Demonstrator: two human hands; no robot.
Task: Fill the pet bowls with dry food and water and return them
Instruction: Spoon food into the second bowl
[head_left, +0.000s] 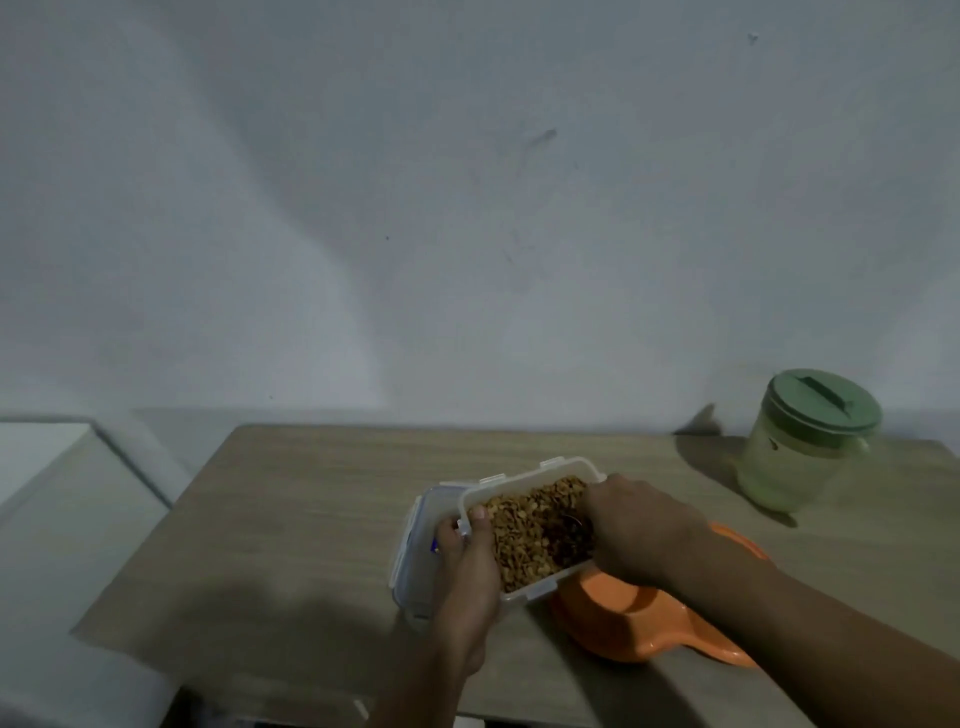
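A clear plastic container (480, 493) full of brown dry pet food (524, 530) is held tilted above the table. My left hand (467, 577) grips its near left rim. My right hand (639, 525) is pushed into the food at the right end, fingers curled; a dark rounded thing shows under them, too unclear to name. The container's lid (413, 561) lies beneath it on the left. An orange pet bowl (623, 618) sits on the table below the container's right end, partly hidden by my right forearm.
A pale green jug (795, 457) with a darker green lid stands at the table's back right by the wall. The wooden table (291, 509) ends at left, where a white surface (36, 457) sits lower. The grey wall rises right behind.
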